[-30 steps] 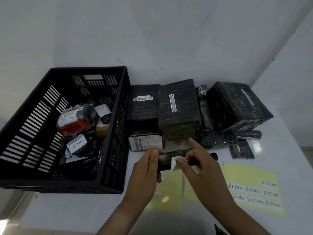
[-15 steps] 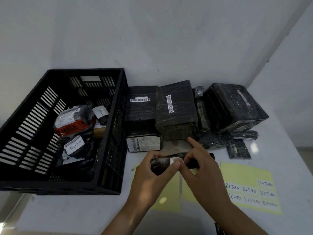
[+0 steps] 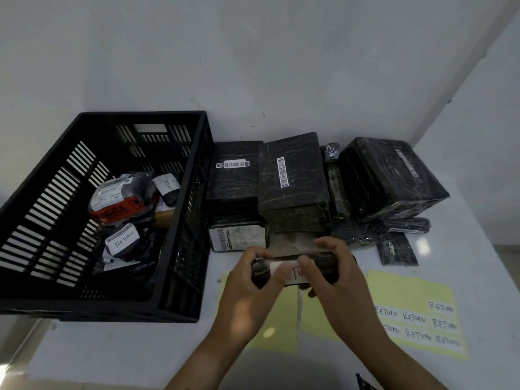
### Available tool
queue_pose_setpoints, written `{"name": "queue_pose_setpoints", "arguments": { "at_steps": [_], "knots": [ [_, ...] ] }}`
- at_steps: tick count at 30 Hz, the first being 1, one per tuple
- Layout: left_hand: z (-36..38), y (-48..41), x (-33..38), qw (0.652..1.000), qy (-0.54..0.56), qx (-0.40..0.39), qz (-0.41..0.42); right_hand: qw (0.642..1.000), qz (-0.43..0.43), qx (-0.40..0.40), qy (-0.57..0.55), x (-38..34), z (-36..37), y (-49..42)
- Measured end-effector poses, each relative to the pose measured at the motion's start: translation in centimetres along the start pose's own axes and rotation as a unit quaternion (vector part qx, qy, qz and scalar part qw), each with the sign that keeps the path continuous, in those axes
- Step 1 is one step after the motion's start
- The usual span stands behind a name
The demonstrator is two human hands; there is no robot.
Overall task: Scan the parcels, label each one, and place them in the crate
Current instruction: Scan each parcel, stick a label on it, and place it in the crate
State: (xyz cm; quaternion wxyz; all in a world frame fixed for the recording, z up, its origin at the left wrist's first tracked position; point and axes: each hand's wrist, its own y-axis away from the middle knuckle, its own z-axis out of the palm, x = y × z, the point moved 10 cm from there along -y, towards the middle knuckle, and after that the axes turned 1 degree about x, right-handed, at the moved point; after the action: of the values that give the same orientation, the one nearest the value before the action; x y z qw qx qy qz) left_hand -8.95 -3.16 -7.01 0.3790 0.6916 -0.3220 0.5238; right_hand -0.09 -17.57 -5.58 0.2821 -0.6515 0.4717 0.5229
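Left hand (image 3: 247, 288) and right hand (image 3: 340, 282) tight around parcel (image 3: 320, 262), near crate (image 3: 183, 249) wall.

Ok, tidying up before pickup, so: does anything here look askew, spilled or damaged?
Nothing spilled or visibly damaged. The large wrapped box at the pile's right end sits tilted, propped on smaller parcels beneath it; the labelled parcels in the crate lie jumbled.

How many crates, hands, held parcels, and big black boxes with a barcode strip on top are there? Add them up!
Black crate: 1
Hands, left hand and right hand: 2
Small black parcel gripped by both: 1
Big black boxes with a white barcode strip on top: 3
Total: 7
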Motion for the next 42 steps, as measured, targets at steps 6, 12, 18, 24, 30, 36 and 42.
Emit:
{"name": "queue_pose_setpoints", "arguments": {
  "at_steps": [6,12,18,24,30,36,42],
  "knots": [
    [0.6,0.2,1.0,1.000,0.006,-0.012,0.025,0.999,-0.021,-0.032,-0.028,-0.4,0.2,-0.4],
    [0.8,-0.3,0.6,0.997,-0.053,-0.025,0.043,0.994,0.011,-0.091,-0.061,0.4,0.2,-1.1],
    [1.5,-0.8,2.1,0.995,-0.013,-0.041,0.087,0.985,-0.012,-0.160,-0.058,-0.3,-0.1,-1.1],
    [2.5,-1.4,1.8,0.994,0.082,-0.049,0.044,0.980,-0.109,-0.167,-0.002,-2.1,-1.5,-0.7],
    [3.3,-1.4,1.1,0.994,0.093,-0.035,0.034,0.986,-0.063,-0.146,-0.049,0.5,-2.4,-1.8],
    [-0.1,-1.7,3.4,0.986,-0.091,0.008,0.140,0.990,-0.059,-0.115,-0.052,0.3,-1.8,-2.8],
    [-7.6,-0.9,6.7,0.947,-0.218,0.012,0.236,0.985,-0.057,-0.121,-0.107,-2.9,4.2,-3.2]
  ]
}}
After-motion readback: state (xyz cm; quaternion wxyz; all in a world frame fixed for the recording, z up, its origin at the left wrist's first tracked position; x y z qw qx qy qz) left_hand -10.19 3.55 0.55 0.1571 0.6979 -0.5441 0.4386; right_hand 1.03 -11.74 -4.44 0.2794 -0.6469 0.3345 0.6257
